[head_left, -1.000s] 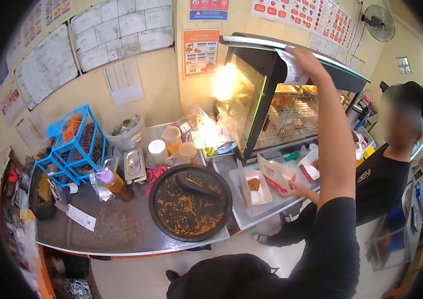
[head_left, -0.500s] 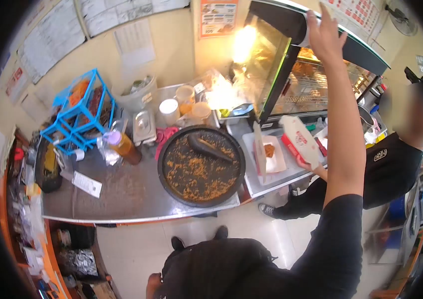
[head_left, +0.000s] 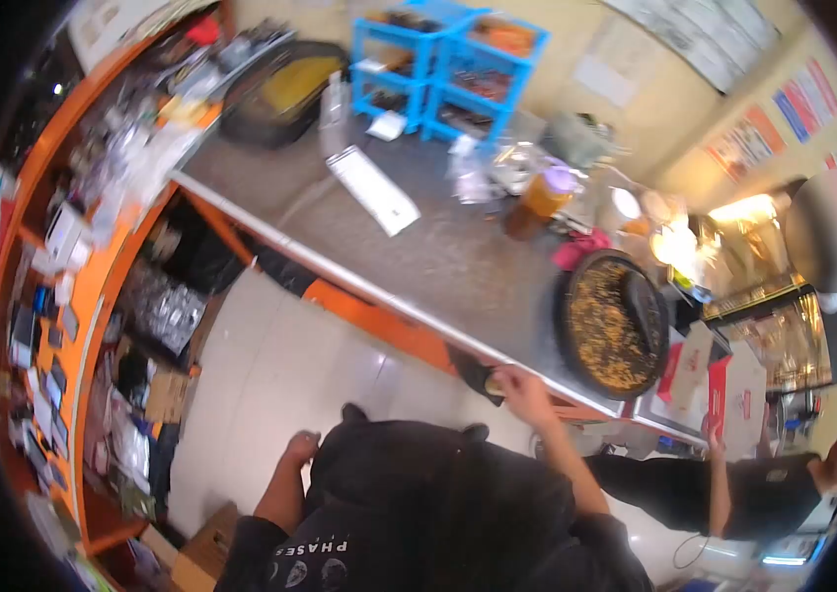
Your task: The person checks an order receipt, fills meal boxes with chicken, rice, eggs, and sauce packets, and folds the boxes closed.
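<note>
My right hand (head_left: 527, 393) is low in front of the counter's edge, its fingers closed around one end of a dark, flat, tapered object (head_left: 473, 372). What that object is I cannot make out. By my left side hangs my left hand (head_left: 301, 448), small and blurred, with its fingers not clear. The nearest thing on the counter (head_left: 458, 276) to my right hand is a round black pan (head_left: 596, 340) of brown crumbs. A dark scoop-like tool (head_left: 645, 314) lies in it.
Blue racks (head_left: 428, 84), a bottle of brown liquid (head_left: 537, 200) and a long white paper slip (head_left: 372, 189) are on the counter. A co-worker (head_left: 769, 485) at the right holds a red and white box (head_left: 724, 403). Orange shelves (head_left: 93, 340) stand at the left.
My view has swung left, so the pan now appears farther right. My right hand has come down from the display warmer's top and now grips the dark object. My left hand still hangs low.
</note>
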`<state>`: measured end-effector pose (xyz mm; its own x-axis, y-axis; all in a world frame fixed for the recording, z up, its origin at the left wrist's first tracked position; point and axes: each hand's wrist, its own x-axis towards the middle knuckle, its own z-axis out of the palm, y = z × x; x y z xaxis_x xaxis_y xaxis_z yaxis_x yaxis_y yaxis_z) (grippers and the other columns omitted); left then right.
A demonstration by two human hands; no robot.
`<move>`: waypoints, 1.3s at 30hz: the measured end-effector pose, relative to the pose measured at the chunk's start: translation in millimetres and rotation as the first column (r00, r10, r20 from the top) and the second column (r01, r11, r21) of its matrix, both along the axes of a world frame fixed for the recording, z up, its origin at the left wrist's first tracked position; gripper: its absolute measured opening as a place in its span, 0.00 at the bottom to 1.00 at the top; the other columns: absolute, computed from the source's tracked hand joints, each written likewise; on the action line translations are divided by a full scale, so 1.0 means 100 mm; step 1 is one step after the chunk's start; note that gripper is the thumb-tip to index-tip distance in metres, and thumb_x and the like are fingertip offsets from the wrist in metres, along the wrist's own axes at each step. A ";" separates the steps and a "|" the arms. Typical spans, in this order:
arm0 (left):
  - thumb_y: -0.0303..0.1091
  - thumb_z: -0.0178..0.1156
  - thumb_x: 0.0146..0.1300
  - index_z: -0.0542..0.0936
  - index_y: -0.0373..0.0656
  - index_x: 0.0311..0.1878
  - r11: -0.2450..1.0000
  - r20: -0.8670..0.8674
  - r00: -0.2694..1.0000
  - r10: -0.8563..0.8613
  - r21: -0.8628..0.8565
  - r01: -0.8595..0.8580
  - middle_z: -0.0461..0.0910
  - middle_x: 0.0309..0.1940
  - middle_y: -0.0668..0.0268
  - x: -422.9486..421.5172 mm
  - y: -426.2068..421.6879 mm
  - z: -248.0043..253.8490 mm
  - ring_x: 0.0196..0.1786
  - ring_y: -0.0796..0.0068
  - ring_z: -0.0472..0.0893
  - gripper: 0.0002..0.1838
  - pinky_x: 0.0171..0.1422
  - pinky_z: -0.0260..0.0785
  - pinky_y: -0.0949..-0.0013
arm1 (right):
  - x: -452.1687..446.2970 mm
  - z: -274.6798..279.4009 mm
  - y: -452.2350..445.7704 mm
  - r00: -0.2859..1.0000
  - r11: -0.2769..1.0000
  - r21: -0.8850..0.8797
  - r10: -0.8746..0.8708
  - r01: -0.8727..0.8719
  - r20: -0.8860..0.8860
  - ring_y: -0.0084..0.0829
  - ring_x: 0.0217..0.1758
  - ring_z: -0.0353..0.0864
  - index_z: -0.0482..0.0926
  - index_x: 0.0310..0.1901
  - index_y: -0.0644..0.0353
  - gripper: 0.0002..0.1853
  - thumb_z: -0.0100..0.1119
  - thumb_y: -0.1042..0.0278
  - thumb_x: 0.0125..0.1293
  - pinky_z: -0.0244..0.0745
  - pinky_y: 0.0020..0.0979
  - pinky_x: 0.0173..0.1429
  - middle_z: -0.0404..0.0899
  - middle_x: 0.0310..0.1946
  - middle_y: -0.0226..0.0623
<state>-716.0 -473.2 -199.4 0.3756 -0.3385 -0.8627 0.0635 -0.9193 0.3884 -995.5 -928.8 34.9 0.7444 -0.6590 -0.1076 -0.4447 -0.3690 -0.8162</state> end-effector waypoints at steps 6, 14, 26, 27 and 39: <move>0.53 0.60 0.70 0.75 0.37 0.53 0.766 0.127 0.755 0.643 -0.109 -0.634 0.81 0.28 0.59 0.30 1.25 0.24 0.23 0.68 0.80 0.25 0.21 0.69 0.65 | 1.72 -0.47 1.18 0.819 0.822 0.032 0.569 -0.568 -0.080 0.51 0.46 0.86 0.86 0.49 0.65 0.17 0.63 0.57 0.71 0.80 0.43 0.53 0.86 0.41 0.54; 0.50 0.53 0.74 0.76 0.38 0.51 0.661 0.033 0.718 0.695 0.364 -0.656 0.83 0.34 0.52 -0.42 2.73 0.12 0.28 0.54 0.84 0.22 0.23 0.73 0.55 | 3.83 -0.05 0.61 0.920 0.817 -0.452 0.392 -0.357 -0.017 0.54 0.58 0.80 0.80 0.56 0.63 0.19 0.64 0.59 0.70 0.74 0.47 0.63 0.81 0.55 0.52; 0.55 0.55 0.74 0.84 0.33 0.47 0.977 0.045 0.977 0.207 0.036 -0.208 0.86 0.39 0.44 0.76 2.76 0.00 0.46 0.54 0.87 0.28 0.52 0.77 0.52 | 5.78 -0.51 0.39 0.923 0.791 -0.611 -0.232 -0.004 -0.306 0.66 0.78 0.56 0.62 0.79 0.59 0.48 0.50 0.27 0.69 0.50 0.65 0.76 0.56 0.79 0.61; 0.55 0.55 0.74 0.84 0.33 0.47 0.982 0.153 0.978 0.144 0.100 -0.161 0.85 0.41 0.43 0.99 2.71 0.01 0.47 0.54 0.87 0.28 0.54 0.76 0.52 | 5.88 -0.49 0.43 0.921 0.803 -0.596 -0.235 0.004 -0.311 0.66 0.78 0.56 0.62 0.79 0.59 0.48 0.50 0.27 0.69 0.50 0.65 0.76 0.56 0.79 0.61; 0.43 0.58 0.75 0.82 0.36 0.55 0.922 0.309 0.873 0.378 -0.212 -0.324 0.84 0.37 0.57 4.04 0.72 1.44 0.35 0.69 0.85 0.19 0.39 0.78 0.65 | 6.28 -0.16 -0.41 0.734 0.623 -0.645 -0.665 0.443 -0.138 0.60 0.64 0.71 0.68 0.67 0.65 0.34 0.63 0.51 0.67 0.64 0.57 0.64 0.74 0.59 0.59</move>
<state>-312.2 -401.5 -55.2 0.7522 -0.2441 -0.6121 0.2113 -0.7905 0.5749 -367.8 -969.7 18.6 0.1993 -0.9498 0.2412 -0.9101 -0.2706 -0.3138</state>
